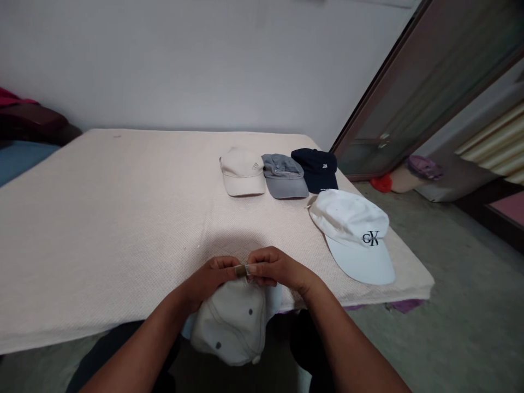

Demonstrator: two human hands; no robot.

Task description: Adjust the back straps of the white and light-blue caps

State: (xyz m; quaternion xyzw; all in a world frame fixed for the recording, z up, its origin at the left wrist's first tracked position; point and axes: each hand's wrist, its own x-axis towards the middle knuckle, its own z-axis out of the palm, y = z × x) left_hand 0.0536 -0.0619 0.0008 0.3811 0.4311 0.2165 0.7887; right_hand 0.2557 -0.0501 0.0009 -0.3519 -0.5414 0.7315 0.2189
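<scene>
A pale off-white baseball cap (231, 322) hangs at the table's front edge, its crown toward me and two dark eyelets showing. Both my hands pinch the back strap of this cap, around a brownish buckle or strap end (241, 271). My left hand (215, 275) is closed on the strap from the left, thumb on top. From the right, my right hand (272, 267) grips the strap's other side between thumb and fingers. The cap's brim is mostly hidden beneath the crown.
A white cap with black letters (352, 234) lies at the table's right. Behind it, a beige cap (243, 172), a grey cap (284, 176) and a navy cap (315, 169) sit in a row. The table (102, 229) has a cream cover and meets a wall (184, 65).
</scene>
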